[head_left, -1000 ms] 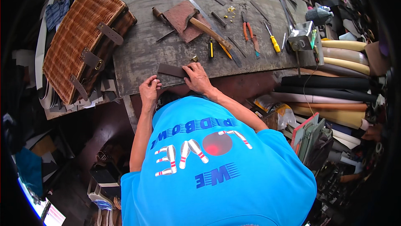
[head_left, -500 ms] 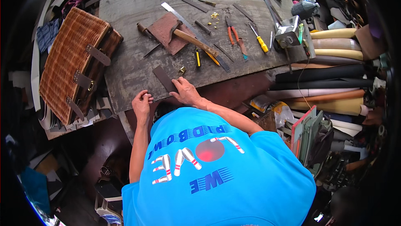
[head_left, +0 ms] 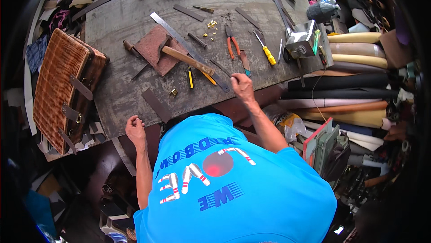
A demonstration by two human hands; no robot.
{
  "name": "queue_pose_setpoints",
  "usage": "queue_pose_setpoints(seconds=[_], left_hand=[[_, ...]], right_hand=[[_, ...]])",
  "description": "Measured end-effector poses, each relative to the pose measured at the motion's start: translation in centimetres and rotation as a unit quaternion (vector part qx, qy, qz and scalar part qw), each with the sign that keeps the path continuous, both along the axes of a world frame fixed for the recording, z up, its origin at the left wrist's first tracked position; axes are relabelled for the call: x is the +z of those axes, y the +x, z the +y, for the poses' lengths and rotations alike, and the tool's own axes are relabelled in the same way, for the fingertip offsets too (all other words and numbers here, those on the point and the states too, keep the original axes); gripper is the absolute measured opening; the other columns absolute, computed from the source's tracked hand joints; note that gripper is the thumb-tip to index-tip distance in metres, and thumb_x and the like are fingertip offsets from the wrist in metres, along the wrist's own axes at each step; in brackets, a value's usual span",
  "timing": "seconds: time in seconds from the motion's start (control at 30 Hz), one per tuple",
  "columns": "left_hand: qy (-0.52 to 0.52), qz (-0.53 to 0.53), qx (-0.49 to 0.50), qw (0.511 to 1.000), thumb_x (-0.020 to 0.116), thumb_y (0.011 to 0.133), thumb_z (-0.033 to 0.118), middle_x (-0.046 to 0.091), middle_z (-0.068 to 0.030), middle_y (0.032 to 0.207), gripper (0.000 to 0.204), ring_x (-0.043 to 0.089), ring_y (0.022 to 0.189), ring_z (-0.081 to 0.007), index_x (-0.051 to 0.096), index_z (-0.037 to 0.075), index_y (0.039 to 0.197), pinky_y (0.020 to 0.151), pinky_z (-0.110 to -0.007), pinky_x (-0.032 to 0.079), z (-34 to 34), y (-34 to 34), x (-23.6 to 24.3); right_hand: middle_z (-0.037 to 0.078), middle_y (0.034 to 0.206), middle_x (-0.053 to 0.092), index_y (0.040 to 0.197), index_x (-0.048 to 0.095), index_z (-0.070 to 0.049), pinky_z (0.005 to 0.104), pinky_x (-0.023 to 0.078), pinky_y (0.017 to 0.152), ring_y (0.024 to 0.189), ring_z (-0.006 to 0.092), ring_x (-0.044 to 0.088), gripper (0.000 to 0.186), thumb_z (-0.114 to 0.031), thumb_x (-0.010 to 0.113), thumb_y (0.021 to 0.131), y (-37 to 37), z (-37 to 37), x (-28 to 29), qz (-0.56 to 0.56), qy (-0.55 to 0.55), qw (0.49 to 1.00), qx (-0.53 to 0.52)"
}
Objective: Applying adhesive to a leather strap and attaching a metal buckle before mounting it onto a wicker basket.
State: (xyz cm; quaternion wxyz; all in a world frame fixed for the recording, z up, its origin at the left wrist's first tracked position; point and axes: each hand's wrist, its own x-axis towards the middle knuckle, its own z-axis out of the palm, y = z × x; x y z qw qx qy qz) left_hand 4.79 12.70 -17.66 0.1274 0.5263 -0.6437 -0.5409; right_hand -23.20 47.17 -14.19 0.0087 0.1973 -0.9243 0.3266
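Observation:
My right hand (head_left: 243,87) is over the table's near edge, its fingers closed on the near end of a thin dark rod (head_left: 219,67) that lies on the tabletop. At the near left edge, my left hand (head_left: 135,130) has its fingers curled; whatever is in them, if anything, is hidden. Between the hands lies a dark brown leather strip (head_left: 156,105), with a small brass clasp (head_left: 173,92) beside it. Just beyond, a wooden-handled hammer (head_left: 188,60) rests across a reddish slab (head_left: 154,48), next to a steel ruler (head_left: 175,33) and a yellow-and-black cutter (head_left: 190,78).
Red-handled pliers (head_left: 232,45), a knife (head_left: 245,61) and a yellow screwdriver (head_left: 268,56) lie farther right. Small brass pieces (head_left: 210,26) are scattered mid-table. A wicker case (head_left: 60,92) stands at left. A metal box (head_left: 301,41) and material rolls (head_left: 354,81) are at right.
My right hand has left the leather strip and moved right to the thin dark rod. My left hand has drawn back slightly. The whole view has shifted.

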Motion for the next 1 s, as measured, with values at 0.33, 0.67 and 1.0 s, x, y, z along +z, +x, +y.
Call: queue_pose_setpoints(seconds=[0.33, 0.67, 1.0], left_hand=[[-0.117, -0.065, 0.079, 0.988, 0.064, 0.089, 0.011, 0.067, -0.0117, 0.097, 0.028, 0.065, 0.085, -0.0192, 0.065, -0.002, 0.114, 0.080, -0.030, 0.052, 3.7, -1.7, -0.6], [-0.272, -0.205, -0.055, 0.939, 0.077, 0.081, 0.023, 0.053, -0.0181, 0.113, 0.060, 0.057, 0.104, -0.0350, 0.049, 0.000, 0.129, 0.087, -0.043, 0.050, 7.9, -8.9, 3.5], [-0.295, -0.145, -0.214, 0.920, 0.078, 0.080, 0.020, 0.047, -0.0171, 0.107, 0.061, 0.056, 0.099, -0.0353, 0.049, 0.000, 0.129, 0.079, -0.042, 0.053, 5.1, -6.2, 2.8]], right_hand=[[0.021, 0.096, 0.065, 0.115, 0.057, -0.003, 0.0472, 0.050, 0.082, 0.092, 0.0400, 0.063, 0.050, -0.027, 0.078, 0.076, -10.9, 3.2, -2.8, -0.060, 0.134, 0.988, -0.044], [0.001, 0.069, 0.060, 0.090, 0.065, -0.002, 0.0232, 0.047, 0.048, 0.053, 0.0079, 0.056, 0.018, -0.020, 0.069, 0.092, -14.4, 6.1, -0.7, -0.349, -0.114, 0.927, -0.077], [0.017, 0.101, 0.069, 0.112, 0.060, 0.004, 0.0420, 0.057, 0.088, 0.095, 0.0316, 0.070, 0.038, -0.032, 0.053, 0.102, -1.7, -4.7, 11.5, -0.418, -0.444, 0.792, 0.035]])
